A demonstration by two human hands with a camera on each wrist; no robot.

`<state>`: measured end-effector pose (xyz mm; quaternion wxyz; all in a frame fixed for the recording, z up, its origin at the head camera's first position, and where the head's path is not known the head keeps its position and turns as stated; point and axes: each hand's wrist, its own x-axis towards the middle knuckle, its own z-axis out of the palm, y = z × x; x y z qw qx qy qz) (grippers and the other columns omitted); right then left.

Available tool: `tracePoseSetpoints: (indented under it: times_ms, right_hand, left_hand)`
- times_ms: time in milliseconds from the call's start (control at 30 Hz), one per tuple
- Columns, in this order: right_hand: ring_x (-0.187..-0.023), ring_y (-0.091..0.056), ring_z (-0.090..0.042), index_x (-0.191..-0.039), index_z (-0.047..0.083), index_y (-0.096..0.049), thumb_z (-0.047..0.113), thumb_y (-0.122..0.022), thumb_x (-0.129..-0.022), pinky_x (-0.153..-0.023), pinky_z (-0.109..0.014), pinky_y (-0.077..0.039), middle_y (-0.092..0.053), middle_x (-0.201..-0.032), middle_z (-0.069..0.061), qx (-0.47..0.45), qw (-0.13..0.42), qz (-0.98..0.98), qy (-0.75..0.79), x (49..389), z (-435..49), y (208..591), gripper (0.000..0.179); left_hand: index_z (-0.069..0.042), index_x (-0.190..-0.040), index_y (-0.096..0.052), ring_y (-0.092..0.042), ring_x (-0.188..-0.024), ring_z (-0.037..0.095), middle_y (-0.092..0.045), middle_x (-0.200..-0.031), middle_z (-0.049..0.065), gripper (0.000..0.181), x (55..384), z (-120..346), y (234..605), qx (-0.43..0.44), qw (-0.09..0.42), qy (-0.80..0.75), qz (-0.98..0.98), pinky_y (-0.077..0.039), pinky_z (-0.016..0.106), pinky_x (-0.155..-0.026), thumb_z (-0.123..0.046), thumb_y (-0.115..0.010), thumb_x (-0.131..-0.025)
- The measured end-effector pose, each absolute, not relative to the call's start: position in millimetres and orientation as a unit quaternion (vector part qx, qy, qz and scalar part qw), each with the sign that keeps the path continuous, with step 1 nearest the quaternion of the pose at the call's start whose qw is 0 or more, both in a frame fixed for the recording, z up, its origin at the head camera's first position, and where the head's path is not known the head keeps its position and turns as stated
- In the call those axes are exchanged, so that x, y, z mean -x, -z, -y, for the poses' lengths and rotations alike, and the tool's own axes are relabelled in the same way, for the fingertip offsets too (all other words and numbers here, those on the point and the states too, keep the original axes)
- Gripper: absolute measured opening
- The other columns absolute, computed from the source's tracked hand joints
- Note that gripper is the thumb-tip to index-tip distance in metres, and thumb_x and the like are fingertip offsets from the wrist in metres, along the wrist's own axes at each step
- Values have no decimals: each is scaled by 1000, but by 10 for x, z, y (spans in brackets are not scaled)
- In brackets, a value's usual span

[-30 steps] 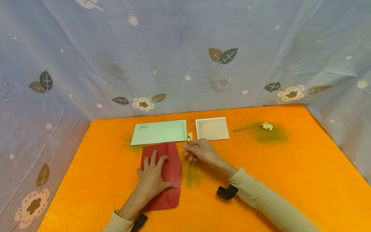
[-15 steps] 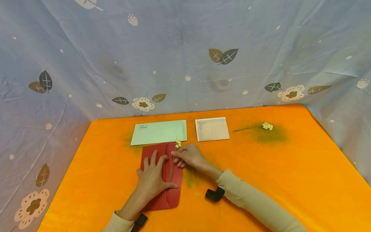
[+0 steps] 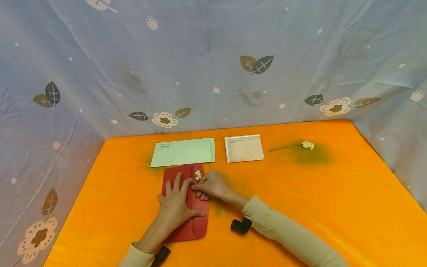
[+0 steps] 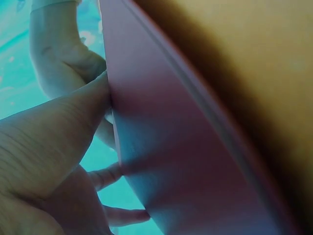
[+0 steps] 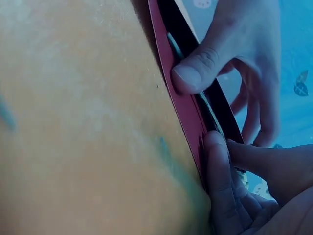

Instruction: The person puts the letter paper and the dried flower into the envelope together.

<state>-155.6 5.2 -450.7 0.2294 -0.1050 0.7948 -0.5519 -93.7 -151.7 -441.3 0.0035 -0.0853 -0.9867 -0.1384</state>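
Note:
A red envelope lies upright to me with its flap opened out to the right. My left hand rests on it with fingers spread; its thumb presses on the flap in the right wrist view. My right hand pinches a dried flower with a pale yellow head between thumb and index finger. The flower's thin stem runs along the envelope's mouth and passes beneath the left thumb. In the left wrist view the red envelope fills the middle, with my left hand beside it.
Behind the envelope a mint-green envelope lies on the orange table. To its right is a lined cream card. Another dried flower lies farther right. A patterned blue-grey cloth hangs around the table's back and sides.
My right hand has carried the flower left and toward me, from beside the red envelope to over its flap at the mouth. The left hand and envelope have stayed put.

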Motion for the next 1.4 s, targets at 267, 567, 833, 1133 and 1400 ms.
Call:
tracePoseSetpoints:
  times_ms: [267,567,833,1133,1400]
  right_hand:
    - [-43,-63,-15,-61,1,-72,7,-67,-88,-46,-26,-53,-65,-52,-7,130,224,-811,525,1532,80,4499,28]
    - [-47,-65,-17,-72,-3,-74,5,-68,-89,-48,-27,-54,-66,-57,-8,146,232,-795,542,1551,58,4499,19]
    - [-73,-73,-26,-107,-15,-67,3,-55,-99,-66,-33,-58,-71,-87,-23,99,265,-726,626,1574,-174,4429,23]
    - [-118,-59,-37,-136,-14,-47,9,-38,-106,-93,-41,-51,-57,-131,-29,61,343,-575,740,1617,-253,4464,39]
    - [-118,-60,-36,-135,-13,-49,10,-40,-106,-93,-40,-51,-58,-129,-28,44,328,-568,753,1599,-175,4500,38]
  left_hand:
    - [-18,-138,-46,-33,-124,48,-28,-153,23,104,933,1516,4405,88,9,145,985,-39,74,-74,-64,-87,-54]
    - [-17,-139,-46,-33,-124,49,-29,-152,24,105,940,1507,4394,91,12,140,986,-40,74,-73,-64,-87,-55]
    - [-16,-139,-47,-33,-125,49,-28,-153,23,106,943,1502,4386,85,5,134,987,-40,74,-73,-65,-86,-54]
    - [-15,-142,-44,-32,-127,50,-26,-154,23,109,938,1514,4399,80,-11,133,988,-39,76,-75,-65,-86,-55]
    - [-15,-143,-43,-32,-127,51,-26,-154,24,110,934,1509,4414,84,-7,136,987,-38,77,-76,-65,-86,-55]
